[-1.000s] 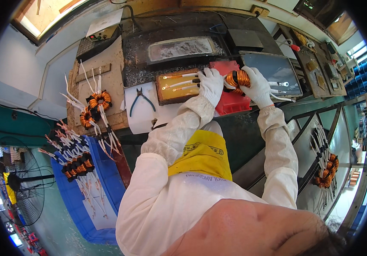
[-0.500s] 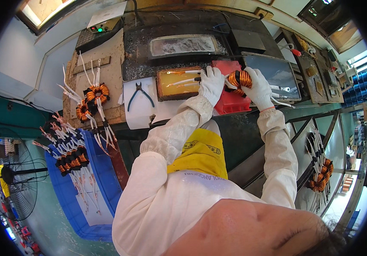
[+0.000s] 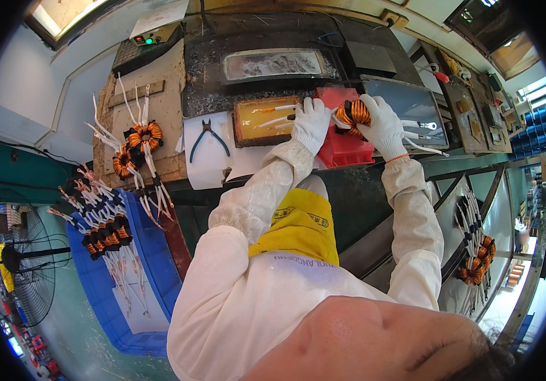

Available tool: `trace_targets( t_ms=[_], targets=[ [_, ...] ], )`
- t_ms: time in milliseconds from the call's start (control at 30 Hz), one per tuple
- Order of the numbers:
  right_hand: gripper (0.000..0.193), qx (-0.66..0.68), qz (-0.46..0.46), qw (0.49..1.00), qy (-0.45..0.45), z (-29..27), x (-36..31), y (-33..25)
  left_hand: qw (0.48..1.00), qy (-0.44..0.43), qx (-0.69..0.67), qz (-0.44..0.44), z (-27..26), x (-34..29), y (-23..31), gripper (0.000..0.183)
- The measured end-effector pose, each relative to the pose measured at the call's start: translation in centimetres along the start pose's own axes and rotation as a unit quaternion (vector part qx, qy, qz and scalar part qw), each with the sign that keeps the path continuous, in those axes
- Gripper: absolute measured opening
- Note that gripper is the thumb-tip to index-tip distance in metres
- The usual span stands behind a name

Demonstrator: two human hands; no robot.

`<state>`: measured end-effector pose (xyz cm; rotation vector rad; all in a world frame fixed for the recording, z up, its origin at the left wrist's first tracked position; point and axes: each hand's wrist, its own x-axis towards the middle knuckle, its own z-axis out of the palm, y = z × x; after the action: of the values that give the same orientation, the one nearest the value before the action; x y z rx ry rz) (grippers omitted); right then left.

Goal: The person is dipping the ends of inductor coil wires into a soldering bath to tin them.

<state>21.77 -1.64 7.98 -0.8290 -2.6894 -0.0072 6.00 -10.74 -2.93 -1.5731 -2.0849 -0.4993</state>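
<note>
A toroidal coil (image 3: 353, 115) wound with copper wire is gripped at its right side by my gloved right hand (image 3: 384, 128). My gloved left hand (image 3: 312, 123) is closed around the white leads (image 3: 278, 120) on the coil's left side. Their ends reach over a shallow tray (image 3: 240, 130) holding amber-coloured material; whether the tips touch it I cannot tell. More white leads with metal lugs (image 3: 426, 126) stick out to the right, past my right hand. Beneath the coil stands a red plastic holder (image 3: 347, 150).
Blue-handled cutters (image 3: 207, 141) lie left of the tray. Behind it sits a rectangular pot (image 3: 274, 65) with a silvery surface. Finished-looking coils (image 3: 145, 137) rest on the board at left; several more hang over a blue bin (image 3: 168, 279). Other coils (image 3: 476, 263) lie at right.
The coil and both hands have shifted slightly, the coil a little left and up. The lead ends over the amber tray have moved slightly and show less distinctly.
</note>
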Motion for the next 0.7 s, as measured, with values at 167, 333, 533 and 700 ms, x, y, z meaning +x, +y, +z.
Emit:
trace_targets(
  t_ms=[167,333,533,700],
  targets=[
    [0.057,-0.013,-0.003,1.000,-0.001,-0.2,0.1,-0.4,1.000,0.014,-0.006,-0.001,-0.3,-0.2,-0.2,0.013],
    [0.058,-0.021,0.000,1.000,-0.007,-0.4,0.2,-0.7,1.000,0.005,-0.004,0.001,-0.2,-0.2,-0.3,0.013],
    [0.056,-0.033,-0.003,0.999,-0.020,-0.5,0.5,-1.1,1.000,0.006,-0.014,-0.001,-0.4,-0.4,-0.5,0.013],
    [0.055,-0.039,-0.014,0.999,-0.016,-0.6,0.8,-1.5,1.000,0.010,-0.028,-0.005,-0.2,-0.5,-0.7,0.013]
  ],
)
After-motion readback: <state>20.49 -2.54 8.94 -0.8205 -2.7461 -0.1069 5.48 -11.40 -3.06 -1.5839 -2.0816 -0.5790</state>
